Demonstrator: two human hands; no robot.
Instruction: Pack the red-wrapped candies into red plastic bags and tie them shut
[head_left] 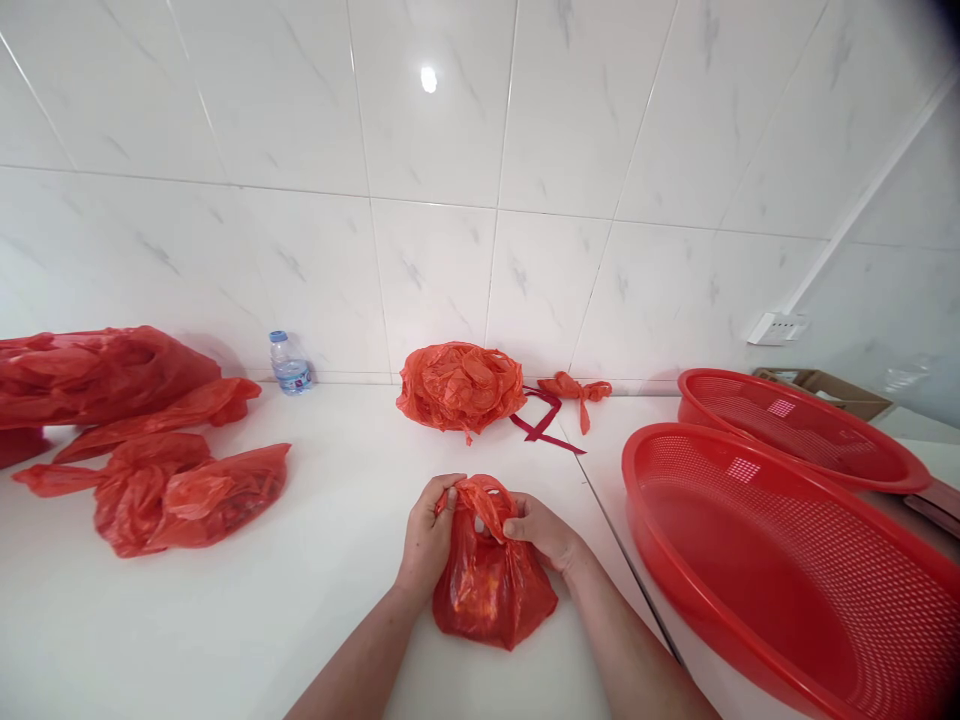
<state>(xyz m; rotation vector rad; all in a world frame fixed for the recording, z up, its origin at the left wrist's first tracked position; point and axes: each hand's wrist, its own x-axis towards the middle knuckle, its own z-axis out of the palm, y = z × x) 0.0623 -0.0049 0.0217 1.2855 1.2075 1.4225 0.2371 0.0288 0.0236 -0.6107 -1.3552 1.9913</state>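
A red plastic bag (491,590) rests upright on the white table in front of me, with something inside that shows only dimly through the film. My left hand (431,530) grips the bag's top at its left side, thumb and fingers closed on the plastic. On the right side, my right hand (541,530) pinches the twisted handle part of the same bag. Small gaps show in the gathered plastic between the two hands. Behind the bag, near the wall, sits a bundle of crumpled red plastic bags (461,388).
Filled red bags (191,495) and a larger red heap (105,370) lie to the left. A water bottle (289,365) stands by the wall. Dark red ribbon (544,420) and a knotted bag scrap (577,390) lie behind. Two red perforated baskets (750,570) occupy the right.
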